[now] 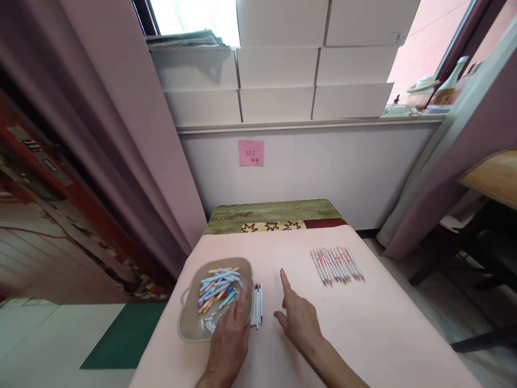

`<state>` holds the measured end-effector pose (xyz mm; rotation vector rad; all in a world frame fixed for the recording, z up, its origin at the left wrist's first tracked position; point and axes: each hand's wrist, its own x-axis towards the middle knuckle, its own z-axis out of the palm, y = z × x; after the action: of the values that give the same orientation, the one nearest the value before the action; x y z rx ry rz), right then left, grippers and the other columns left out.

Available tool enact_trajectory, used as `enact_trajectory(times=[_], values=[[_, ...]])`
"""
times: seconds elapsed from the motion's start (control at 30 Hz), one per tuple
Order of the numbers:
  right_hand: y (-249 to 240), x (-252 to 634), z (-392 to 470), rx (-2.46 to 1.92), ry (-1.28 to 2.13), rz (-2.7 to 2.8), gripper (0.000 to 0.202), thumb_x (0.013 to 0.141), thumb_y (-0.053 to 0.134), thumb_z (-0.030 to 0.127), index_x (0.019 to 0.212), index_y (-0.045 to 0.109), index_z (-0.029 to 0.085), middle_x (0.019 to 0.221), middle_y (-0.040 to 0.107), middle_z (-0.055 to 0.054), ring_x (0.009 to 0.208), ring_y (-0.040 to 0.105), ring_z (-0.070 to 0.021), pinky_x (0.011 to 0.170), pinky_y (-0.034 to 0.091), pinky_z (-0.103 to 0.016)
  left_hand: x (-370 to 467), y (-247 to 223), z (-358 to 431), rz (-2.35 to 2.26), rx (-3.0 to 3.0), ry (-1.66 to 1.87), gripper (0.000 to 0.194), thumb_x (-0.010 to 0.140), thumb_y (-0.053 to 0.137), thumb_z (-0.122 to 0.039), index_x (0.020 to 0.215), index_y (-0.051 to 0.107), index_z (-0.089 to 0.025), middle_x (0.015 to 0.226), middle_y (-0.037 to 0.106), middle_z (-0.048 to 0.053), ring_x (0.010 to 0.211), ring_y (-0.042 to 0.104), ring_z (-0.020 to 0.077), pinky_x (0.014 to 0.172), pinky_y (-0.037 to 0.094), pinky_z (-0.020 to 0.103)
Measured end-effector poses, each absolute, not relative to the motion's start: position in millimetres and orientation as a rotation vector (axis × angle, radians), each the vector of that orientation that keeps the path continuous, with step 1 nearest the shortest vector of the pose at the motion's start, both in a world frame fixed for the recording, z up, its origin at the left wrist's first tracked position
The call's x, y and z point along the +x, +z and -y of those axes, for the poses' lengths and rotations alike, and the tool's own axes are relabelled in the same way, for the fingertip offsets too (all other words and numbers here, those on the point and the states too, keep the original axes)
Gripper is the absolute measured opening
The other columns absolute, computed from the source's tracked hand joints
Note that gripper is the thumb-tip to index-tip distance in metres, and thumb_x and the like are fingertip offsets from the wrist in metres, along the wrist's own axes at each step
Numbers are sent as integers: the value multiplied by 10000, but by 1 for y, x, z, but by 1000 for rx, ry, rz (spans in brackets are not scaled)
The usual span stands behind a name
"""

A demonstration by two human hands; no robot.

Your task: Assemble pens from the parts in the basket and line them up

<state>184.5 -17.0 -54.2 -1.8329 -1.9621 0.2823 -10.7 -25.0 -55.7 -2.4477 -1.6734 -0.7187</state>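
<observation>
My left hand (231,339) lies over the near right rim of a beige plastic tray (184,330), its fingers stretched forward and nothing visible in them. Inside the tray is a loose pile of blue and orange pens (220,283), with small white pieces (209,325) near its front. Against the tray's right side several slim white pens (257,307) lie side by side. To their right, my right hand (301,319) points forward with the index finger out and the thumb apart, holding nothing. Farther right, a neat row of clear pens with coloured marks (337,265) rests on the table.
A pale pink cloth covers the table (388,323); its far end shows a green patterned top (274,211). Behind it stands a wall with a pink note (251,153) under stacked white boxes (278,67). A wooden-topped piece of furniture (495,175) is at right.
</observation>
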Motion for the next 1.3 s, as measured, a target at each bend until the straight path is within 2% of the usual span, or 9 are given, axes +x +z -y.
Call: enact_trajectory(times=[0.17,0.4,0.6,0.8,0.9,0.97,1.03,1.17,1.3], values=[[-28,185,8,-1817,113,1976,1026,728,618,106,1508,-40,218,735,698,-34,637,639,-257,578,431,-322,15,-22,15,1626,-2524,-737,861,811,558,-219,1502,46,-193,1335,517,148,1170,516,301,915,439,436],[-3,179,7,-1804,29,2028,999,751,559,68,1497,-96,174,812,697,-36,678,644,-221,665,458,-328,62,7,0,1658,-2515,-686,803,839,455,-66,1492,-9,-126,847,663,57,774,612,220,758,470,368],[-12,172,19,-1791,146,2100,905,782,474,28,1498,-65,150,895,713,-53,718,656,-204,680,454,-313,62,-11,14,1822,-2574,-529,777,809,406,-4,1473,5,-50,769,688,66,694,655,208,654,472,308],[-18,166,27,-1754,209,2188,798,798,433,27,1507,92,161,977,705,-96,791,664,-189,754,447,-297,57,-14,22,1858,-2601,-566,773,775,430,-12,1474,107,-86,861,707,94,756,675,215,660,475,297],[-15,174,22,-1752,346,2062,697,813,456,84,1473,250,174,931,711,-80,769,662,-197,710,452,-291,52,-4,16,1889,-2623,-753,580,840,434,-129,1409,321,-121,925,702,110,797,666,221,684,478,315],[-8,183,13,-1688,547,1894,481,851,499,218,1330,478,185,839,707,-53,709,650,-187,648,448,-268,48,10,5,1943,-2653,-974,364,881,439,-275,1204,548,-147,913,697,104,804,651,217,699,472,318],[5,192,-1,-1559,827,1675,320,874,501,434,983,648,172,668,653,-23,593,609,-156,567,432,-237,45,28,-11,2055,-2705,-1252,366,898,400,-429,861,646,-160,760,681,74,709,630,195,664,462,302],[40,198,-23,-1364,1128,1320,617,909,230,632,617,532,180,502,506,13,413,429,-98,430,343,-212,53,64,-39,2387,-2844,-1787,640,906,169,-568,588,559,-172,514,572,40,496,544,155,531,434,275],[61,194,-21,-1391,708,1565,514,916,359,555,614,548,185,562,581,-2,526,507,-109,526,338,-211,64,75,-40,2126,-2906,-1681,559,900,294,-550,571,549,-175,547,577,30,547,538,152,558,403,266]])
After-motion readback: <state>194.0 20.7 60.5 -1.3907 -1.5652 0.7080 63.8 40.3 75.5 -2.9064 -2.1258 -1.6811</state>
